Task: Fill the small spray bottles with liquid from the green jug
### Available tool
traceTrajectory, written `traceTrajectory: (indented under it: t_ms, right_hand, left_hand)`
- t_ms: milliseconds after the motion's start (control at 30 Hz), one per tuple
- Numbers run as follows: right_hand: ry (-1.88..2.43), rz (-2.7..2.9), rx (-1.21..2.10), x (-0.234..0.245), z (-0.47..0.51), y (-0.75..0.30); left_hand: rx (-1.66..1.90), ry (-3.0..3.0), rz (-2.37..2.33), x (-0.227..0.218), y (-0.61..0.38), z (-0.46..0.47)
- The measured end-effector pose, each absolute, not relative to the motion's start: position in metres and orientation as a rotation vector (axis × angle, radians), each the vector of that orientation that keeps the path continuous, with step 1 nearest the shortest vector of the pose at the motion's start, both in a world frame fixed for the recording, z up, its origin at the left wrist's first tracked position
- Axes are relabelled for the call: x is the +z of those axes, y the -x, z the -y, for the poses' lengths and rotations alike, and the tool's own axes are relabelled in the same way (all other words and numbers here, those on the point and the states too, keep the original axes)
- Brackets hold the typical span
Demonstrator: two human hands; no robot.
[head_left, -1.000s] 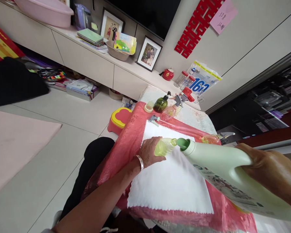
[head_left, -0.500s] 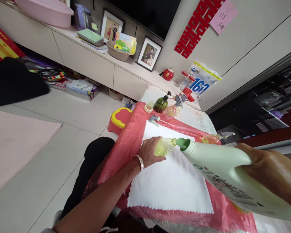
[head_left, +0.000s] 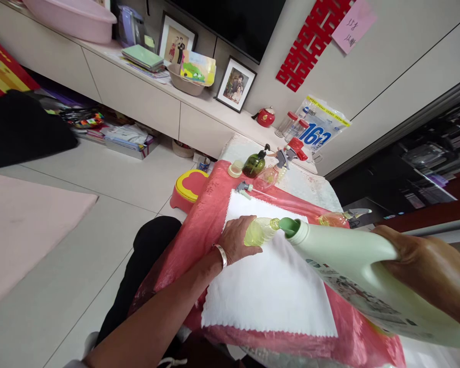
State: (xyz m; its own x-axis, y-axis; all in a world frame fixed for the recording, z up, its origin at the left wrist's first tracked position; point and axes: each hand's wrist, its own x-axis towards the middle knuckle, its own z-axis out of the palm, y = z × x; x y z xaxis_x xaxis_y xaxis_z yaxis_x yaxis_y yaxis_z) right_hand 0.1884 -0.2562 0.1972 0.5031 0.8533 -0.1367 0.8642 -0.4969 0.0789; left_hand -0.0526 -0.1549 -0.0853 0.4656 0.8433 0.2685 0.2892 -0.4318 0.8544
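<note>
The little bottle (head_left: 260, 231) is see-through yellowish plastic, pretty glossy. The big jug (head_left: 348, 258) is pale green plastic, smooth with a dull sheen, and its label (head_left: 368, 302) looks like slick printed film. The white cloth (head_left: 268, 291) under them is soft, matt fabric. The red table cover (head_left: 199, 230) is shiny, crinkly, plasticky stuff. The wrist bangle (head_left: 221, 255) is polished metal. The floor tiles (head_left: 99, 174) are smooth with a slight sheen.

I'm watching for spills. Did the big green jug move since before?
No. The green jug keeps its spout at the small yellow bottle, over the same far corner of the white cloth.
</note>
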Motion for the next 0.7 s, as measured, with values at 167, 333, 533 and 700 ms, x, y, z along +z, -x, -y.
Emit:
traceTrajectory:
  t_ms: [167, 333, 533, 700]
  right_hand:
    - [-2.594, -1.569, -0.119, 0.197, 0.256, -0.192]
    - [-2.669, -1.452, -0.186, 0.197, 0.253, -0.188]
    - [-2.681, -1.425, -0.266, 0.200, 0.251, -0.185]
    - [-2.651, -1.392, -0.262, 0.202, 0.253, -0.181]
  left_hand:
    - [0.932, -1.952, -0.949, -0.086, 0.052, 0.156]
    - [0.941, -1.951, -0.953, -0.086, 0.052, 0.155]
    - [0.921, -1.948, -0.959, -0.085, 0.052, 0.155]
    - [0.923, -1.941, -0.957, -0.085, 0.053, 0.155]
